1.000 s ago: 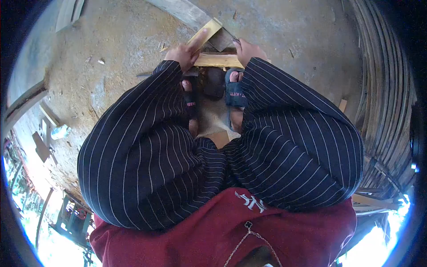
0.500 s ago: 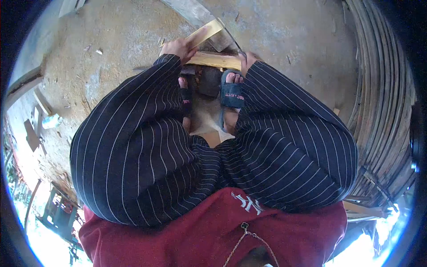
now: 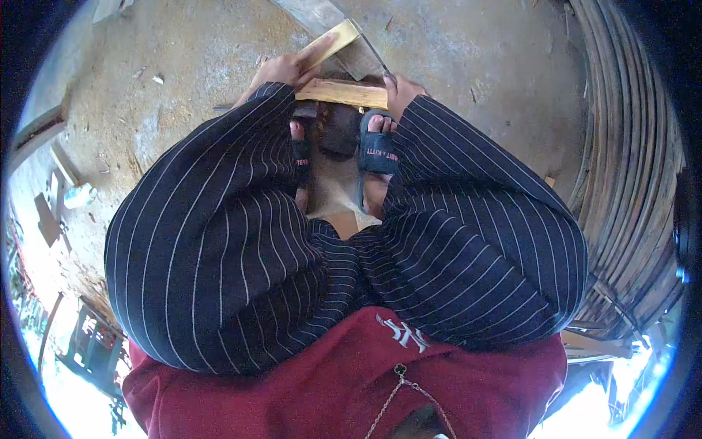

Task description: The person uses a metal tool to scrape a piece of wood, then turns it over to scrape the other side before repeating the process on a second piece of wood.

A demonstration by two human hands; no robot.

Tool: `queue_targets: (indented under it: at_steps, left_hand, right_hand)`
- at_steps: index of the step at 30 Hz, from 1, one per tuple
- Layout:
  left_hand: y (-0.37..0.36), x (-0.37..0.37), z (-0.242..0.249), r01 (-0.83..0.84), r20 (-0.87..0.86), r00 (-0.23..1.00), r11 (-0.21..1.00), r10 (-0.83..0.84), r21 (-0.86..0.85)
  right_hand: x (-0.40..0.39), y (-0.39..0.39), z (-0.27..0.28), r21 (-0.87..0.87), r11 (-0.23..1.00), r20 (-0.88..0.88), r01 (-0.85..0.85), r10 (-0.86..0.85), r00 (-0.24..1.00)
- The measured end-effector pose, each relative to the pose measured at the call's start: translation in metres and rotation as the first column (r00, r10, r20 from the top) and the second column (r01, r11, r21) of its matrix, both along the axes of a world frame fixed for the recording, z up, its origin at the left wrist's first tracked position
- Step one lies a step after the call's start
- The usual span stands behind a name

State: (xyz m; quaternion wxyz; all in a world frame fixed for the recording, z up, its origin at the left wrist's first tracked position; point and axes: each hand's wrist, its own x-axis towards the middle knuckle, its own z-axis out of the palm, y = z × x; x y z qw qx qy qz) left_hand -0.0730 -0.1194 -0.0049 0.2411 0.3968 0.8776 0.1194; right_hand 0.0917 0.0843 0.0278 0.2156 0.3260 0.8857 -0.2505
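My left hand [image 3: 284, 73] is wrapped round a pale, flat strip of wood [image 3: 333, 44], which slants up and away to the right. My right hand [image 3: 404, 95] grips a knife [image 3: 375, 55], its thin dark blade pointing up and left so the tip meets the far end of the strip. The knife's handle is hidden in the fingers. Just below both hands, a yellowish split piece of wood [image 3: 344, 93] lies crosswise in front of my sandalled feet [image 3: 380, 139]. A dark block [image 3: 340, 132] sits between the feet, beneath that piece.
A grey board [image 3: 311, 13] lies on the dusty floor beyond my hands. Long, curved strips [image 3: 621, 132] are stacked along the right side. Wood scraps [image 3: 50, 219] and a clear plastic bottle [image 3: 79, 195] lie at the left.
My right hand has shifted slightly up and left with the knife, showing more of its fingers. The strip in my left hand has tilted up a little, its far end higher.
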Motion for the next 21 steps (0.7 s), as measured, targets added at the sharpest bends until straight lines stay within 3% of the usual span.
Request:
queue_targets:
  at_steps: [2,6,12,15,18,21]
  left_hand:
    - [-0.005,-0.003,-0.023,0.015,-0.005,1.0,1.0,-0.015,0.024]
    - [-0.002,0.0,-0.016,0.037,-0.04,0.999,0.994,-0.033,0.099]
    - [0.003,0.002,0.0,0.015,-0.055,0.998,0.999,-0.018,-0.042]
    - [0.004,0.002,-0.003,0.026,-0.075,0.997,0.999,-0.024,0.023]
    - [0.014,0.005,0.021,-0.032,-0.056,0.998,0.988,0.024,-0.149]
    - [0.003,-0.007,-0.031,0.007,-0.061,0.998,0.985,-0.018,-0.174]
  right_hand:
    - [-0.009,-0.001,0.008,0.013,1.0,0.024,-0.009,0.008,1.0]
    - [-0.019,0.001,0.003,0.052,0.998,-0.059,-0.025,0.028,0.998]
    - [-0.02,0.006,-0.019,0.048,0.998,-0.106,-0.048,0.053,0.993]
    - [-0.016,0.007,-0.024,0.061,0.998,-0.089,-0.034,0.039,0.995]
    - [-0.008,0.007,-0.022,0.066,0.998,-0.068,-0.001,0.006,0.998]
    - [0.013,0.012,-0.033,0.029,0.999,-0.087,0.044,-0.042,0.995]
